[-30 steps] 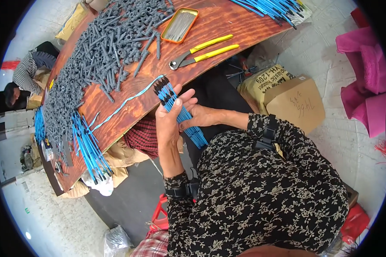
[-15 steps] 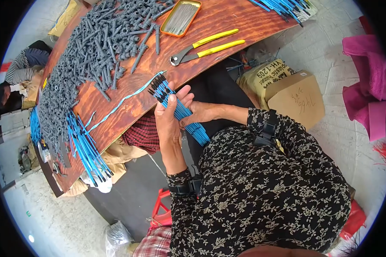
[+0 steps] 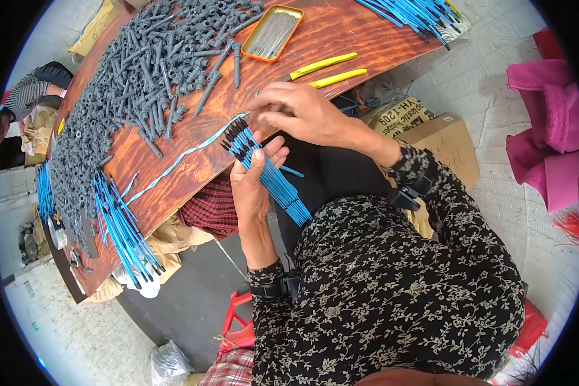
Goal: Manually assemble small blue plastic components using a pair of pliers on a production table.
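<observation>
My left hand (image 3: pixel 254 193) is wrapped round a bundle of thin blue rods (image 3: pixel 283 193) with black tips, its thumb lying across them. The tipped end points to the upper left, and the other end reaches down to my lap. One rod sticks out to the right, lower than my fingers. Above the bundle, my right hand (image 3: pixel 309 114) hovers at the table edge with thumb and fingers apart, a little blurred, and I see nothing in it. Close to its fingertips ends a twisted light-blue strip (image 3: pixel 193 149) that lies across the wooden table (image 3: pixel 331 32).
A big heap of grey plastic fittings (image 3: pixel 141 77) covers the table's left side. Beyond my right hand lie yellow-handled pliers (image 3: pixel 325 64) and a tin of thin metal pins (image 3: pixel 273 32). More blue rods (image 3: pixel 125 228) overhang the edge. A cardboard box (image 3: pixel 447 151) stands right; a person (image 3: pixel 35 90) is far left.
My right hand has left the lower part of the bundle and moved up to the table edge, now partly covering the pliers. My left hand keeps its hold on the rods.
</observation>
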Motion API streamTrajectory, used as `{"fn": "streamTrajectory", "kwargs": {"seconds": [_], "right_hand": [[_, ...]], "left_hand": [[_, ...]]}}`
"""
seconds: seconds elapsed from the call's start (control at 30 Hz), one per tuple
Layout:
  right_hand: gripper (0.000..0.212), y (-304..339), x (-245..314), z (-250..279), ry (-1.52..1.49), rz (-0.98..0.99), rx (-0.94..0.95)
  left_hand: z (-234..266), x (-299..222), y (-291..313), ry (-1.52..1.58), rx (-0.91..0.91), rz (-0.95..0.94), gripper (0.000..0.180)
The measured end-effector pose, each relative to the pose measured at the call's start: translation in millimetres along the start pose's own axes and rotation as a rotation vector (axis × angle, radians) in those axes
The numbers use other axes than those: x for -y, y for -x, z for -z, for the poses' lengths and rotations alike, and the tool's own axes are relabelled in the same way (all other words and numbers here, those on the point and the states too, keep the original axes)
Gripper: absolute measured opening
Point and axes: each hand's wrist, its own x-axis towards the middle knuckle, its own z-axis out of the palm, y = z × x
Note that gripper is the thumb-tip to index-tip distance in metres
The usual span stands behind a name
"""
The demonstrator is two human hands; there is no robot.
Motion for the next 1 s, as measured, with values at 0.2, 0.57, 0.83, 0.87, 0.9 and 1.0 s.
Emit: {"fn": "streamTrajectory", "kwargs": {"seconds": [0.2, 0.57, 0.83, 0.87, 0.9, 1.0], "right_hand": [[0.019, -21, -3, -23, 0.118, 0.189, 0.117], [0.027, -15, 9, 15, -0.254, 0.035, 0.095], [0.009, -35, -100, 232, 1.363, -0.226, -0.294], [0.009, -36, -108, 245, 1.361, -0.222, -0.299], [0.008, -36, -119, 254, 1.388, -0.191, -0.262], [0.009, -40, -126, 260, 1.434, -0.126, -0.195]], "left_hand": [[6, 8, -3, -0.017, 0.016, -0.016, 0.044], [14, 7, -2, -0.111, 0.08, -0.013, 0.039], [13, 6, -1, -0.08, 0.078, -0.01, 0.031], [12, 5, -2, -0.076, 0.078, -0.006, 0.031], [10, 4, -3, -0.082, 0.077, -0.011, 0.031], [7, 6, -3, -0.037, 0.056, -0.016, 0.029]]}}
